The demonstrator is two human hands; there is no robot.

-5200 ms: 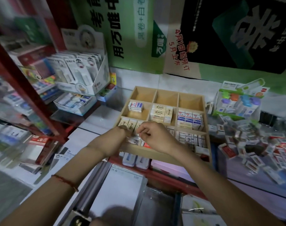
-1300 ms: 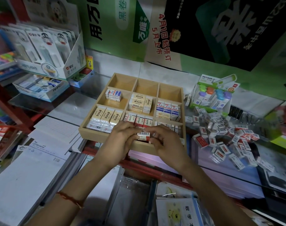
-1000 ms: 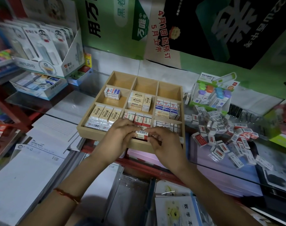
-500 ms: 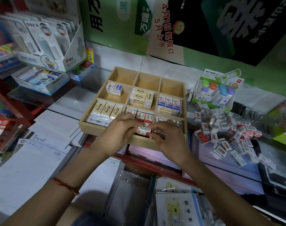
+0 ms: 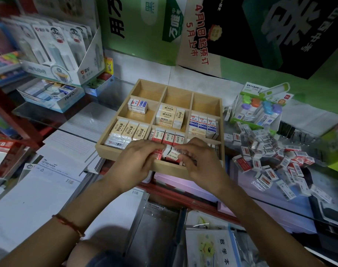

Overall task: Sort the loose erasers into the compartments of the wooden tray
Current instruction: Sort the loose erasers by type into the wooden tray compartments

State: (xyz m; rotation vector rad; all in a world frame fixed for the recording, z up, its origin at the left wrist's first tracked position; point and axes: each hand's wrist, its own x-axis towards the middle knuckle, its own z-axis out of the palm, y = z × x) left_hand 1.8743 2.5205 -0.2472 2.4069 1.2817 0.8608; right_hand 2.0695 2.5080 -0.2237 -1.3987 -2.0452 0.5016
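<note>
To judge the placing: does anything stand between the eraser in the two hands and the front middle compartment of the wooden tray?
Nothing visible does. The left hand and right hand hold the eraser over that compartment of the wooden tray; red erasers stand at its far side.

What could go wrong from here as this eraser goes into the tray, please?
1. The left hand and right hand both pinch the barcoded eraser, tilted over the wooden tray's front middle compartment. That compartment looks nearly full of red-sleeved erasers, so the eraser may jam or sit askew.
2. The loose eraser pile sprawls across the glass counter, with some pieces near its front edge. A reaching arm could knock those off.
</note>
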